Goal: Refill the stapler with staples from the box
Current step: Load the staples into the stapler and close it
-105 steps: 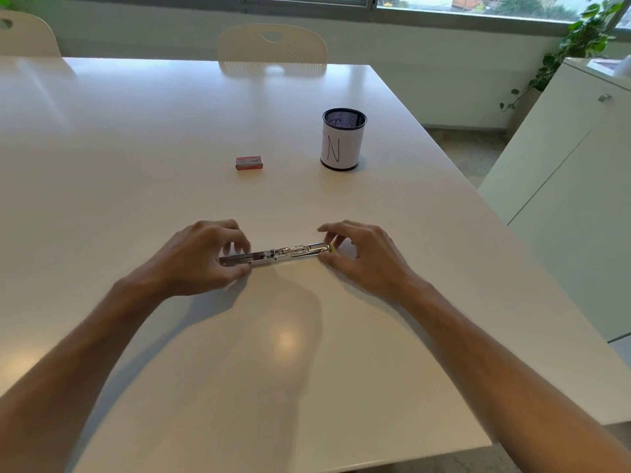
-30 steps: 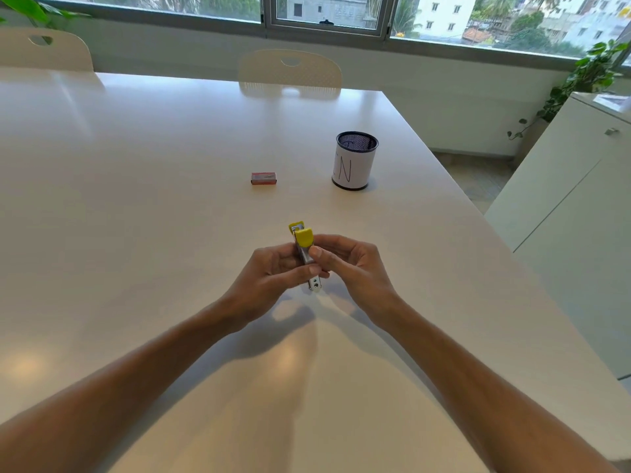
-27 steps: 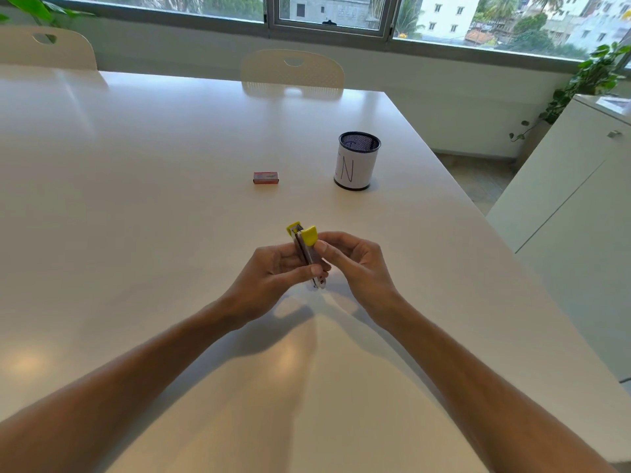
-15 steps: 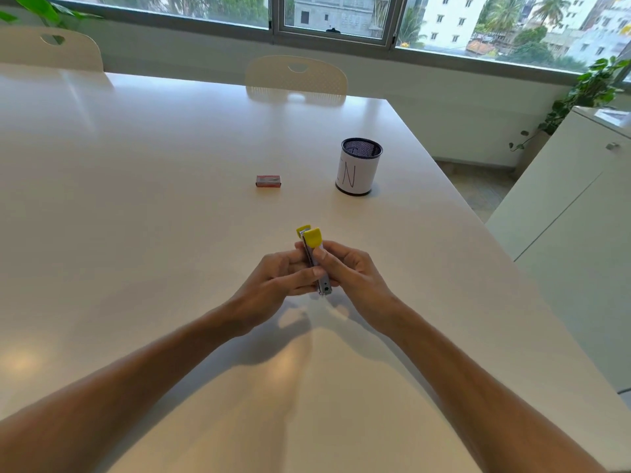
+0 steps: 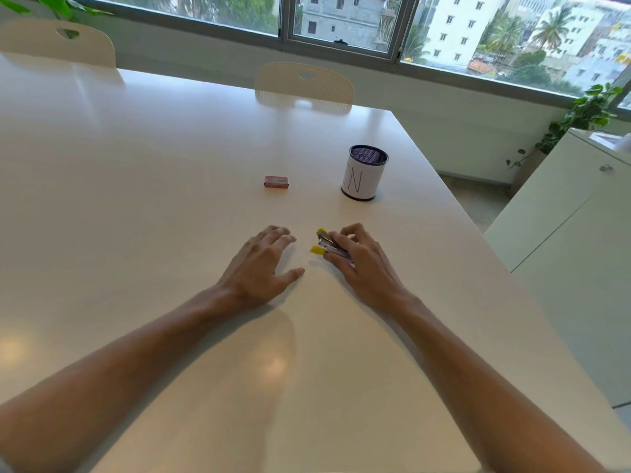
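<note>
white table (image 5: 136, 199) fills my view. right hand (image 5: 367, 264) pinches the stapler (image 5: 326, 246); left hand (image 5: 261, 264) spread, empty. staple box (image 5: 277, 181) at twelve o'clock: i'd reach it left-handed, stapler steadied.

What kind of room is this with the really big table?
Probably an office meeting room. A large white table has matching chairs tucked along its far side, a mesh pen holder stands on it, and wide windows look out over city buildings.
</note>
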Demonstrator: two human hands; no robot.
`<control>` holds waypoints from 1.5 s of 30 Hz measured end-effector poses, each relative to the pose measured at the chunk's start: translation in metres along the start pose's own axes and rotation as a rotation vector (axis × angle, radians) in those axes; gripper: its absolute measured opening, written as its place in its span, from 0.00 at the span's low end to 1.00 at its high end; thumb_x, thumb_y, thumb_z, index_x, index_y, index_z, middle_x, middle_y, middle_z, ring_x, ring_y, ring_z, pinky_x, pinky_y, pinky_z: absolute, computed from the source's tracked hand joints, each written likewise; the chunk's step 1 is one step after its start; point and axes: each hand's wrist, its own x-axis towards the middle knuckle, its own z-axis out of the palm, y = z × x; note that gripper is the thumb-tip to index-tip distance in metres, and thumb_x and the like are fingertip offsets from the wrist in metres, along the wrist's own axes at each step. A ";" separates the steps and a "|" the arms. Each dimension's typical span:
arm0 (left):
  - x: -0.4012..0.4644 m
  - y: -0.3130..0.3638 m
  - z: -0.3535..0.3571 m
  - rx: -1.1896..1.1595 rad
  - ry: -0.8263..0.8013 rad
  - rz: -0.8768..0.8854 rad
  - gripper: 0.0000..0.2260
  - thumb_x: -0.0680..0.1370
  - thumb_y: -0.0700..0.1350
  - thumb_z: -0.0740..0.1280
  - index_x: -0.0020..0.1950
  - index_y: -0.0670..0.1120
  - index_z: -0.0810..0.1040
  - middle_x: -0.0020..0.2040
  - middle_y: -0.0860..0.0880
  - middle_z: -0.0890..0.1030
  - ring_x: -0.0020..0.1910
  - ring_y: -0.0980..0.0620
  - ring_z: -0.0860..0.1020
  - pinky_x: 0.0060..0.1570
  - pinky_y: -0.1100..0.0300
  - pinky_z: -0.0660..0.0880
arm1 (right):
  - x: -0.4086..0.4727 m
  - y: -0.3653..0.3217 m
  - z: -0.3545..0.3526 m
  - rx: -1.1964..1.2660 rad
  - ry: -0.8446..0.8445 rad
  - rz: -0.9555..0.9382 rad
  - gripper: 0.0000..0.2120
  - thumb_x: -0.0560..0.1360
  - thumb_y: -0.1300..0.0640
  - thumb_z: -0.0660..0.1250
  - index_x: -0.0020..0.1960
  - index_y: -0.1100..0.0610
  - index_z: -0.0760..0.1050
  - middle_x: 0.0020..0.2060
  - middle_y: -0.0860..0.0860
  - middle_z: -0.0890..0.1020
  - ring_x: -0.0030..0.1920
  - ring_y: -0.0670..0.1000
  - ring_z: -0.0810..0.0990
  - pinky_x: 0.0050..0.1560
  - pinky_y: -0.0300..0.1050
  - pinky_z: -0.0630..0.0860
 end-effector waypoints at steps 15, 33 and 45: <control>0.000 0.002 0.002 0.091 -0.069 -0.072 0.31 0.78 0.59 0.63 0.75 0.43 0.63 0.76 0.45 0.65 0.76 0.48 0.61 0.74 0.53 0.56 | 0.063 0.009 0.028 -0.096 -0.158 0.068 0.21 0.81 0.50 0.58 0.74 0.52 0.66 0.66 0.52 0.71 0.66 0.55 0.68 0.63 0.55 0.63; 0.001 -0.005 0.007 0.140 -0.067 -0.074 0.31 0.77 0.61 0.61 0.75 0.44 0.63 0.77 0.44 0.63 0.77 0.48 0.60 0.75 0.49 0.56 | 0.088 0.011 0.039 -0.064 -0.017 0.189 0.34 0.77 0.44 0.64 0.78 0.52 0.56 0.76 0.52 0.61 0.77 0.53 0.55 0.72 0.57 0.53; 0.001 -0.009 0.004 0.200 -0.079 -0.111 0.34 0.77 0.66 0.58 0.75 0.46 0.63 0.79 0.45 0.60 0.78 0.48 0.56 0.76 0.46 0.52 | 0.028 -0.002 0.021 -0.167 -0.070 0.097 0.24 0.79 0.43 0.60 0.72 0.51 0.70 0.73 0.50 0.69 0.74 0.52 0.64 0.72 0.54 0.58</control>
